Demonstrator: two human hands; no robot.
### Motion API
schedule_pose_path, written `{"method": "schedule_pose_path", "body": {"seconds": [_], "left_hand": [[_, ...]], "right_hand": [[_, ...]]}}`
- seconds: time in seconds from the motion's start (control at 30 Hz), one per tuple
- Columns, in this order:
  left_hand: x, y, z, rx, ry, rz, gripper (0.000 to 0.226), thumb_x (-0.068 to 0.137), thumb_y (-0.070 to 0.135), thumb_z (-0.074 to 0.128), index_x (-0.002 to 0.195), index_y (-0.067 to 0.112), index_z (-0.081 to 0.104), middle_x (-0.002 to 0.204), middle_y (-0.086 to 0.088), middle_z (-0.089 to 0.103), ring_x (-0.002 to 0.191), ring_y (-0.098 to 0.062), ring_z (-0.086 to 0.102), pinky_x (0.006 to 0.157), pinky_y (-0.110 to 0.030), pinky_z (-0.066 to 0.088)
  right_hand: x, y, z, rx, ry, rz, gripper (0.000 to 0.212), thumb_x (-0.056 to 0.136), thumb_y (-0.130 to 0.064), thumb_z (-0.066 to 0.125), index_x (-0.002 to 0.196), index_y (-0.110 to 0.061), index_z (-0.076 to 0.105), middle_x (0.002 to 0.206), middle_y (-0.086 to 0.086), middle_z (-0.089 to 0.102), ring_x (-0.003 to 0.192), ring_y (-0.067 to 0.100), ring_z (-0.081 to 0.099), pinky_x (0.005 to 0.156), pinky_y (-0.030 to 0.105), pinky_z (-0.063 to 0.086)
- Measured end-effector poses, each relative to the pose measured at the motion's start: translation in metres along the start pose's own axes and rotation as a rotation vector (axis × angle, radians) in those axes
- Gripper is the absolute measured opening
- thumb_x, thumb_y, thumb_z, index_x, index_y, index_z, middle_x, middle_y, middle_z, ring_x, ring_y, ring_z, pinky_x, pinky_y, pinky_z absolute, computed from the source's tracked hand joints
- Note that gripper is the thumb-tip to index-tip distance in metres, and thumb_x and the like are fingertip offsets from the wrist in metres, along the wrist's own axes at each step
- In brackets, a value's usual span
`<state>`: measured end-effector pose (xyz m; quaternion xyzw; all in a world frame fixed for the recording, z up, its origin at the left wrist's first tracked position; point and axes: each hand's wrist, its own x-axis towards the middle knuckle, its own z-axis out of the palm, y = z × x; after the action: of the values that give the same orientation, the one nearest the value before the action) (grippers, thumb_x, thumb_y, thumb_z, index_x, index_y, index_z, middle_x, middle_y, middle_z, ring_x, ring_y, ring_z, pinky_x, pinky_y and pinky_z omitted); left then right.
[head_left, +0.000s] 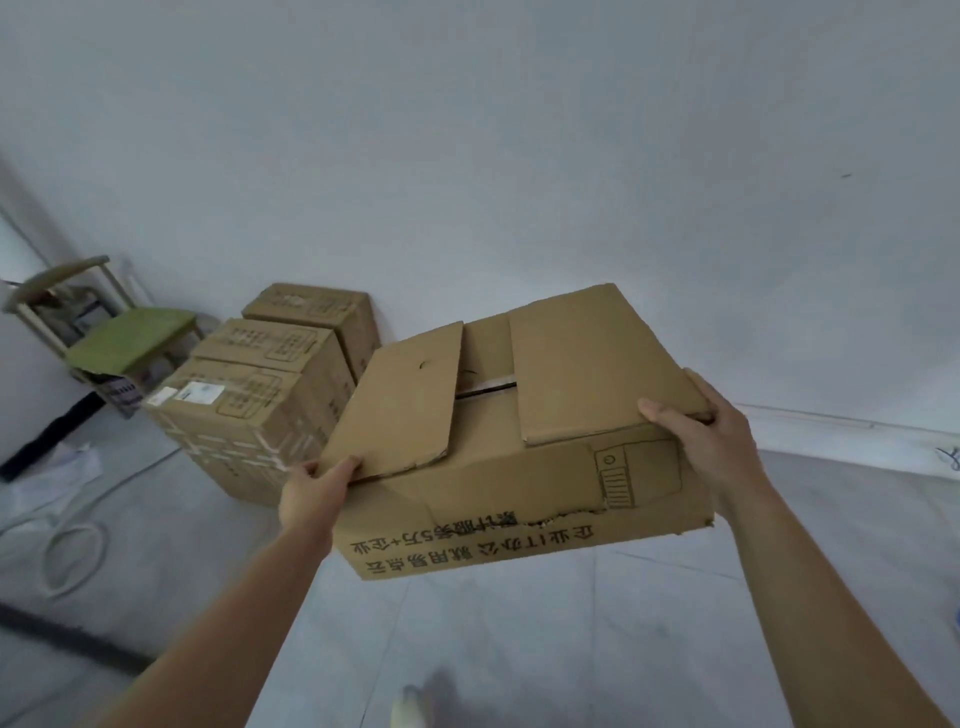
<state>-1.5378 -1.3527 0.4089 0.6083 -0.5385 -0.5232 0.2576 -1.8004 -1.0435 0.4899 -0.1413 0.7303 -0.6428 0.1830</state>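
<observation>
I hold a large brown cardboard box (498, 483) in the air in front of me, above the floor. Its top flaps are folded down with a gap between them, and its printed text is upside down. The front wall has a ragged tear. My left hand (311, 493) grips the box's near left corner, thumb on the left flap. My right hand (711, 436) grips the right end, thumb on the right flap and fingers curled round the edge.
Three sealed cardboard boxes (260, 395) stand in a row along the white wall (467, 156) at the left. A chair with a green seat (130, 332) is behind them. White cable loops (67, 551) lie on the grey tiled floor at left. My shoe (410, 706) shows at the bottom.
</observation>
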Motion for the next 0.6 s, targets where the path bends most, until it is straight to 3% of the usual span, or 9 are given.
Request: {"method": "schedule_pose_path", "body": {"seconds": [0.1,0.17,0.27,0.4,0.5,0.6], "left_hand": [[0.078,-0.004,0.018,-0.008,-0.109,-0.113,0.07,0.062,0.045,0.078,0.118,0.007,0.059,0.11,-0.013,0.068,0.095,-0.033,0.067,0.087,-0.05,0.058],[0.128,-0.005,0.028,-0.012,-0.161,-0.163,0.063,0.07,0.038,0.077,0.12,0.004,0.058,0.108,-0.014,0.068,0.094,-0.033,0.067,0.087,-0.048,0.058],[0.189,0.0,0.047,0.007,-0.225,-0.226,0.059,0.082,0.034,0.073,0.128,0.004,0.05,0.117,-0.015,0.063,0.099,-0.034,0.064,0.088,-0.047,0.056],[0.262,0.01,0.077,0.078,-0.302,-0.273,0.07,0.083,0.05,0.067,0.141,0.019,0.044,0.124,-0.01,0.055,0.106,-0.032,0.059,0.09,-0.045,0.054],[0.306,0.013,0.102,0.116,-0.372,-0.305,0.071,0.09,0.049,0.068,0.148,0.019,0.039,0.132,-0.009,0.05,0.113,-0.03,0.056,0.09,-0.043,0.052],[0.354,0.002,0.134,0.165,-0.435,-0.37,0.099,0.071,0.068,0.076,0.151,0.027,0.035,0.143,-0.01,0.047,0.121,-0.033,0.054,0.102,-0.052,0.049]], "right_hand": [[0.063,-0.008,0.056,-0.108,-0.035,-0.026,0.055,0.082,-0.031,0.083,0.133,-0.033,0.061,0.11,-0.02,0.069,0.089,-0.012,0.066,0.075,0.017,0.048],[0.099,-0.017,0.092,-0.186,-0.051,-0.031,0.055,0.08,-0.033,0.084,0.131,-0.035,0.063,0.112,-0.018,0.07,0.101,-0.001,0.066,0.079,0.02,0.048],[0.152,-0.025,0.14,-0.265,-0.08,-0.033,0.04,0.082,-0.029,0.083,0.116,-0.042,0.067,0.104,-0.021,0.071,0.102,0.003,0.066,0.08,0.022,0.05],[0.213,-0.018,0.192,-0.306,-0.09,-0.008,0.053,0.08,-0.031,0.085,0.127,-0.042,0.064,0.113,-0.018,0.069,0.107,0.008,0.066,0.1,0.038,0.053],[0.255,0.003,0.215,-0.324,-0.042,0.04,0.072,0.079,-0.03,0.086,0.143,-0.035,0.054,0.125,-0.014,0.063,0.116,0.013,0.061,0.105,0.04,0.049],[0.313,0.033,0.232,-0.338,-0.049,0.103,0.074,0.077,-0.036,0.087,0.143,-0.036,0.054,0.13,-0.011,0.06,0.117,0.013,0.06,0.104,0.044,0.051]]}}
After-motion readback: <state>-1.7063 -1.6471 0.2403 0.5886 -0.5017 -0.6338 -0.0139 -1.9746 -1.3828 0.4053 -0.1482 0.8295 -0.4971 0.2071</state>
